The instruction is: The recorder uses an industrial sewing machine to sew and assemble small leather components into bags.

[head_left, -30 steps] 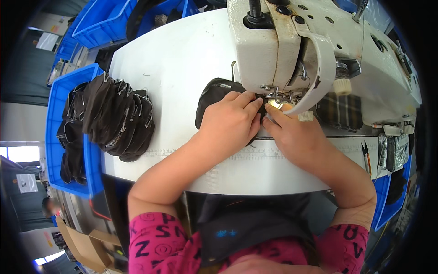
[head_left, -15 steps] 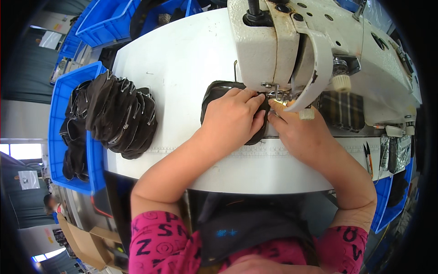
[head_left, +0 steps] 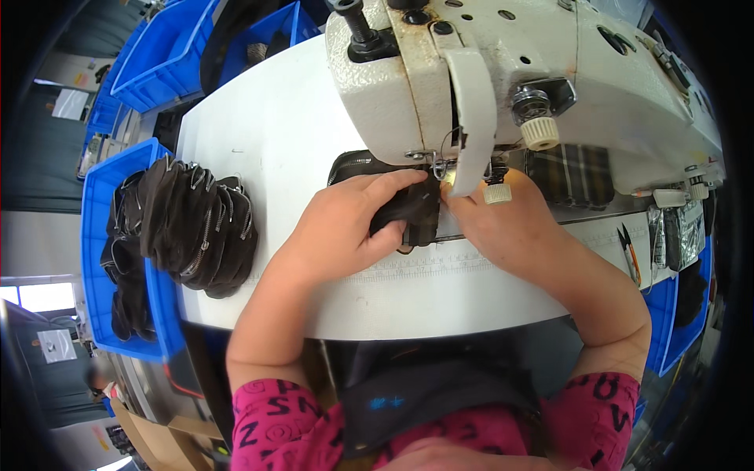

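A dark brown cloth piece with a metal zipper (head_left: 408,208) lies under the needle end of a white sewing machine (head_left: 393,86). My left hand (head_left: 334,224) holds its left part, the index finger stretched over the top toward the presser foot and the thumb at the near edge, with cloth bulging between them. My right hand (head_left: 506,228) is closed at the cloth's right edge, close by the needle. Its fingertips are partly hidden behind the machine's white lever (head_left: 475,118).
A heap of dark zippered pieces (head_left: 196,224) leans over a blue bin (head_left: 161,314) at the left. Plaid cloth (head_left: 569,177) lies under the machine arm. Thread snips (head_left: 630,253) rest at the right on the white table (head_left: 259,118). More blue bins (head_left: 165,59) stand behind.
My left thumb has moved away from the fingers toward the near edge, baring more of the cloth. The right hand stays by the needle. The whole view has shifted slightly.
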`<state>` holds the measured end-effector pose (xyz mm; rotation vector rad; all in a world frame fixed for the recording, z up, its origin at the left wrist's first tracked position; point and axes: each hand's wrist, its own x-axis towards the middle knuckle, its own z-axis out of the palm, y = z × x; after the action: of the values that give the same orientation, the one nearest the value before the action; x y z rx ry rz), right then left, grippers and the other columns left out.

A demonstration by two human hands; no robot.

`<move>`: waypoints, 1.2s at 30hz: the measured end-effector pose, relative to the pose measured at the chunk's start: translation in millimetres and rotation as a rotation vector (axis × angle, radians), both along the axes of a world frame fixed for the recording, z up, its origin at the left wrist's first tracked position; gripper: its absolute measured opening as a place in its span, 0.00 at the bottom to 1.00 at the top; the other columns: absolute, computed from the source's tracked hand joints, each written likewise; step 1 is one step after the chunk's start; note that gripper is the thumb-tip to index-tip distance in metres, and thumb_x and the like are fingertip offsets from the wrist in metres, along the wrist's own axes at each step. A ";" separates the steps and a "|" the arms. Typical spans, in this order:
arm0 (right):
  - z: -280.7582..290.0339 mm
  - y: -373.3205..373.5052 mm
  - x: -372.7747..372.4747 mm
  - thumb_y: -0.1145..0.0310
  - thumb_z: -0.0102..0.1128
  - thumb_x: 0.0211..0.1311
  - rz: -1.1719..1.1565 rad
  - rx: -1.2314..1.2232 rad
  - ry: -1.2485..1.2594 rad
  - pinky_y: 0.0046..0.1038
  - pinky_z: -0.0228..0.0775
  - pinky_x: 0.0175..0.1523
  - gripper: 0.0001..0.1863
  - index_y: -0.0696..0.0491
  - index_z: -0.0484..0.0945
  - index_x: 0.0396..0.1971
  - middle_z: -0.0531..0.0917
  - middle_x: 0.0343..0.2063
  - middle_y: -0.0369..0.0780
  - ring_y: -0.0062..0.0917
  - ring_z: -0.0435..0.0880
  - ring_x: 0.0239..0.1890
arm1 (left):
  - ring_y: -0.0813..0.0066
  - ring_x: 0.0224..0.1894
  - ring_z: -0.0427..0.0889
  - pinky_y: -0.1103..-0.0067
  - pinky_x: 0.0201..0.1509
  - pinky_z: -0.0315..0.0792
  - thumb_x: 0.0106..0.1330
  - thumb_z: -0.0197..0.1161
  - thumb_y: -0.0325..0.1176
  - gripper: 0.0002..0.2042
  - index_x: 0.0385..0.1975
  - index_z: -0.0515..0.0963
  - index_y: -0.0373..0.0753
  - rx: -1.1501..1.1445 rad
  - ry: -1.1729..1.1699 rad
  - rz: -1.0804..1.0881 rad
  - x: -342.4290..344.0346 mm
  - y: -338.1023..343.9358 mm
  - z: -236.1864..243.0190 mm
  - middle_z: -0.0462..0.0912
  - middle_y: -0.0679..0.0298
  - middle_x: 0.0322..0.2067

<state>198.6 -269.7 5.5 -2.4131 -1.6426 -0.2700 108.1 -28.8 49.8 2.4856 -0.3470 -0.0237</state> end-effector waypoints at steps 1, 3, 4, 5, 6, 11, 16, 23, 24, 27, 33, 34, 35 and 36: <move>2.9 1.7 -2.7 0.74 0.64 0.51 -0.004 0.001 -0.002 0.36 0.77 0.39 0.23 0.60 0.83 0.51 0.84 0.32 0.41 0.36 0.85 0.36 | 0.46 0.45 0.85 0.62 0.50 0.80 0.59 0.61 0.35 0.26 0.61 0.76 0.42 0.001 -0.077 -0.001 0.2 1.2 -3.4 0.87 0.50 0.45; 8.7 4.7 -10.5 0.71 0.65 0.50 0.108 0.004 0.028 0.34 0.77 0.37 0.23 0.59 0.83 0.49 0.84 0.34 0.41 0.34 0.85 0.40 | 0.48 0.46 0.85 0.62 0.49 0.80 0.58 0.62 0.33 0.26 0.60 0.77 0.42 0.015 -0.071 0.016 0.0 -1.5 -4.4 0.86 0.52 0.46; 7.9 6.0 -11.9 0.71 0.65 0.50 0.106 0.004 0.027 0.34 0.77 0.37 0.23 0.59 0.83 0.49 0.84 0.34 0.41 0.34 0.85 0.40 | 0.51 0.47 0.85 0.63 0.48 0.80 0.56 0.63 0.31 0.26 0.59 0.77 0.43 0.029 -0.062 0.037 -0.3 -4.3 -4.9 0.86 0.54 0.46; 4.8 7.6 -13.0 0.70 0.65 0.50 0.175 0.034 0.026 0.34 0.77 0.36 0.22 0.60 0.84 0.47 0.84 0.36 0.42 0.33 0.84 0.44 | 0.51 0.47 0.85 0.63 0.48 0.80 0.56 0.63 0.31 0.26 0.59 0.77 0.43 0.029 -0.063 0.035 -0.3 -9.5 -4.8 0.86 0.54 0.46; 1.5 9.0 -14.2 0.69 0.65 0.50 0.244 0.064 0.024 0.33 0.77 0.36 0.21 0.61 0.84 0.46 0.84 0.38 0.43 0.33 0.84 0.47 | 0.54 0.47 0.84 0.65 0.47 0.80 0.54 0.65 0.30 0.26 0.57 0.78 0.43 0.137 -0.138 0.061 0.1 -17.0 -3.9 0.86 0.57 0.46; -11.0 14.1 -26.5 0.68 0.68 0.51 0.194 0.139 -0.126 0.35 0.78 0.50 0.19 0.61 0.84 0.44 0.84 0.42 0.46 0.37 0.81 0.51 | 0.63 0.47 0.83 0.70 0.46 0.79 0.48 0.72 0.27 0.24 0.50 0.81 0.45 0.298 -0.454 0.096 6.6 -26.8 -27.2 0.83 0.67 0.44; -7.4 10.1 -30.5 0.69 0.61 0.54 0.273 0.105 -0.099 0.35 0.75 0.46 0.20 0.67 0.84 0.43 0.83 0.49 0.56 0.44 0.80 0.57 | 0.66 0.43 0.84 0.73 0.47 0.78 0.46 0.74 0.28 0.14 0.35 0.84 0.43 0.242 -0.599 0.153 10.4 -29.6 -36.1 0.85 0.68 0.40; -0.8 4.2 -36.3 0.72 0.60 0.55 0.242 0.048 -0.072 0.33 0.75 0.48 0.18 0.69 0.83 0.42 0.84 0.47 0.56 0.43 0.82 0.55 | 0.67 0.40 0.85 0.73 0.46 0.78 0.45 0.75 0.29 0.14 0.34 0.84 0.42 0.145 -0.562 0.106 11.2 -30.7 -39.0 0.87 0.67 0.39; 1.6 3.2 -37.3 0.72 0.61 0.56 0.229 -0.022 -0.031 0.33 0.75 0.48 0.18 0.69 0.83 0.43 0.84 0.47 0.57 0.43 0.82 0.54 | 0.67 0.41 0.85 0.73 0.47 0.77 0.45 0.75 0.28 0.14 0.34 0.84 0.42 0.171 -0.540 0.054 10.3 -30.9 -36.6 0.87 0.67 0.39; 1.5 1.2 -39.2 0.73 0.61 0.55 0.217 -0.015 -0.028 0.33 0.76 0.50 0.19 0.70 0.83 0.44 0.85 0.47 0.58 0.44 0.84 0.53 | 0.65 0.43 0.86 0.72 0.46 0.79 0.44 0.76 0.27 0.16 0.36 0.84 0.42 0.217 -0.446 -0.012 5.2 -30.5 -29.2 0.88 0.67 0.41; 3.2 -2.0 -45.7 0.73 0.62 0.54 0.211 -0.029 -0.137 0.37 0.78 0.50 0.21 0.73 0.82 0.45 0.85 0.45 0.60 0.47 0.86 0.52 | 0.63 0.48 0.87 0.70 0.48 0.82 0.43 0.75 0.25 0.19 0.40 0.85 0.40 0.219 -0.313 -0.071 2.0 -28.5 -20.3 0.89 0.65 0.44; 3.2 -2.2 -46.1 0.73 0.62 0.54 0.212 -0.030 -0.137 0.37 0.78 0.50 0.21 0.73 0.82 0.45 0.85 0.45 0.60 0.47 0.86 0.52 | 0.62 0.49 0.87 0.69 0.49 0.82 0.43 0.75 0.25 0.20 0.41 0.86 0.40 0.210 -0.311 -0.082 1.2 -28.3 -20.1 0.89 0.65 0.45; 3.2 -2.5 -46.2 0.72 0.62 0.54 0.223 -0.028 -0.135 0.38 0.78 0.51 0.22 0.73 0.82 0.45 0.85 0.46 0.61 0.48 0.85 0.53 | 0.62 0.49 0.87 0.69 0.49 0.82 0.43 0.75 0.25 0.20 0.41 0.86 0.40 0.208 -0.310 -0.080 1.2 -27.9 -20.7 0.89 0.65 0.45; 2.7 -2.7 -46.4 0.72 0.61 0.54 0.235 -0.025 -0.132 0.39 0.78 0.51 0.23 0.74 0.82 0.46 0.85 0.46 0.62 0.49 0.85 0.54 | 0.62 0.50 0.87 0.69 0.50 0.82 0.43 0.75 0.25 0.21 0.42 0.86 0.39 0.202 -0.321 -0.090 1.3 -27.6 -21.8 0.88 0.64 0.45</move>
<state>152.2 -272.4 8.2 -2.2331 -1.9766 -0.3785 109.4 -56.4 28.0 2.6719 -0.6178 0.3209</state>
